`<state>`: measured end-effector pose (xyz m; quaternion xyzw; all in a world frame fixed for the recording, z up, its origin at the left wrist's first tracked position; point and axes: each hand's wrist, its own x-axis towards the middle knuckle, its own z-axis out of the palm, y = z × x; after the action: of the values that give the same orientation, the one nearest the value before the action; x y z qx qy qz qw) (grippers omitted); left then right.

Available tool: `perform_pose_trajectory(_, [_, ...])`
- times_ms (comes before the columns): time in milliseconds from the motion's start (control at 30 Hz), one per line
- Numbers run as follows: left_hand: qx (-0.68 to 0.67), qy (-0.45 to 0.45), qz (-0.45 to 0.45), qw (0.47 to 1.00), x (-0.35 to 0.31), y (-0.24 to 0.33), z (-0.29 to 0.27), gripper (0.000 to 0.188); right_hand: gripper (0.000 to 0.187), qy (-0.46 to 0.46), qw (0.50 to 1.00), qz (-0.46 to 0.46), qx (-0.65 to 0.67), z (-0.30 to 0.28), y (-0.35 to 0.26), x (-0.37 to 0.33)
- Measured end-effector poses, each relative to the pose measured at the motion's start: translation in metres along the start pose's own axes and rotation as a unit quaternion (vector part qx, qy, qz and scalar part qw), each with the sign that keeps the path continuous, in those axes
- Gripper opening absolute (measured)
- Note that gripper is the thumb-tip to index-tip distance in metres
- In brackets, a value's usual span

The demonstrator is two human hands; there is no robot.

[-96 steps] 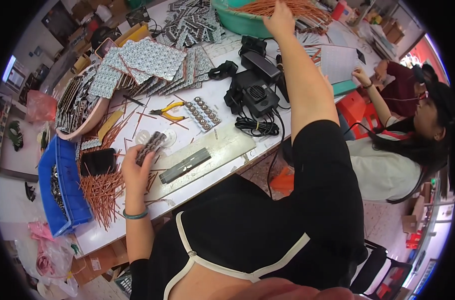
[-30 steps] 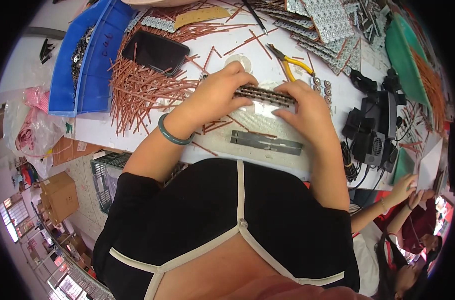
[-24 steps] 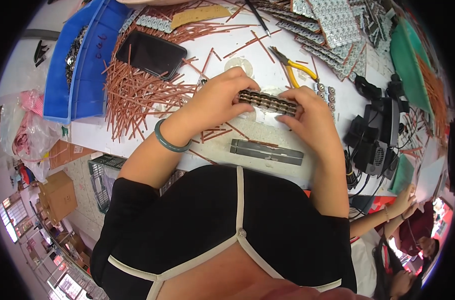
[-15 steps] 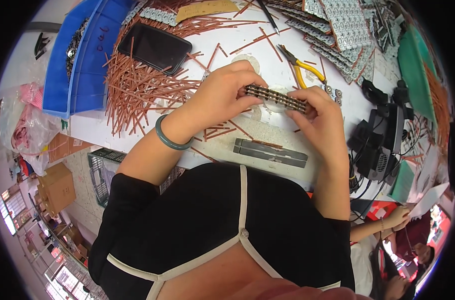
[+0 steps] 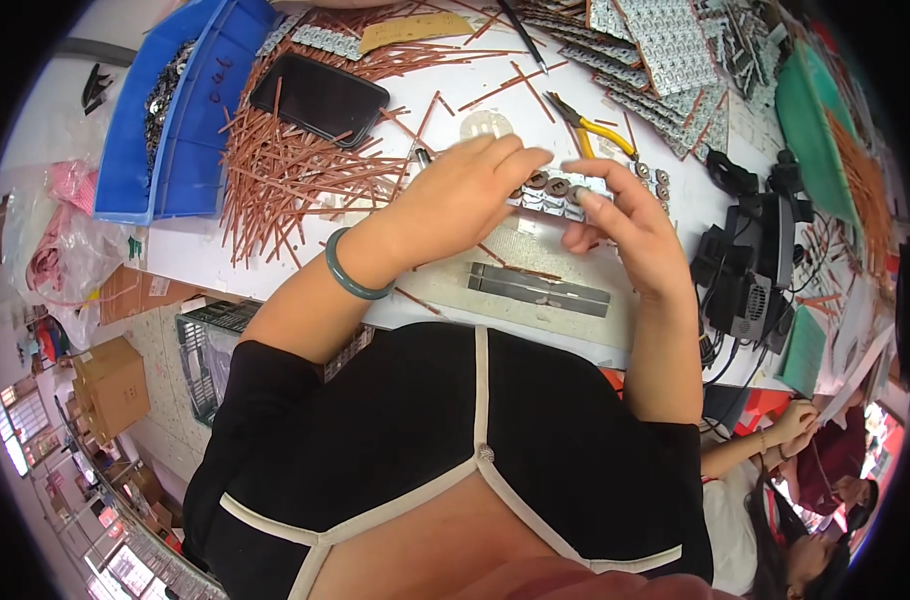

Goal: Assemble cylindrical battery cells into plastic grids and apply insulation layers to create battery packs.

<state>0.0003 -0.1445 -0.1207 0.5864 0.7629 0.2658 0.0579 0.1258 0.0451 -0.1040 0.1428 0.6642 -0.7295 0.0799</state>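
Note:
Between my hands is a silver metal plate (image 5: 547, 206) with a row of round dark brown discs (image 5: 558, 187) along it. My left hand (image 5: 460, 195) is closed round its left end, hiding that end. My right hand (image 5: 625, 215) grips the right end with bent fingers, its thumb by the rightmost disc. Below the plate, a flat grey metal bar (image 5: 540, 292) lies on a pale board, with a thin red-brown strip beside it. Small pieces with similar discs (image 5: 662, 178) lie just past my right hand. Yellow-handled pliers (image 5: 607, 131) rest beyond it.
A heap of red-brown strips (image 5: 295, 190) spreads at left beside a black phone (image 5: 320, 100) and a blue bin (image 5: 200, 120). Silver plates (image 5: 660, 50) are piled far right. A black device (image 5: 755, 265) with cables and a green container (image 5: 810, 130) stand right. A co-worker's hands (image 5: 797, 425) show lower right.
The plate, edge-on before with rows of metal showing, now has its disc-bearing face turned up. My left hand has rolled over it, and my right fingers have shifted along its end.

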Motion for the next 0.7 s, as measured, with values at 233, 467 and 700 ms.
perform_pose_trajectory(233, [-0.293,-0.068,-0.031,0.953,-0.006,0.000,0.002,0.039,0.030,0.035,0.988,-0.124,-0.088,-0.003,0.011,0.009])
perform_pose_trajectory(467, [-0.513,-0.017,-0.134,0.848,0.000,-0.005,-0.005,0.034,0.026,0.070,0.987,-0.115,0.089,0.003,0.009,0.009])
perform_pose_trajectory(700, [-0.625,-0.005,-0.140,0.768,-0.003,-0.007,-0.010,0.035,0.033,0.043,0.984,-0.149,0.085,-0.001,0.016,0.011])
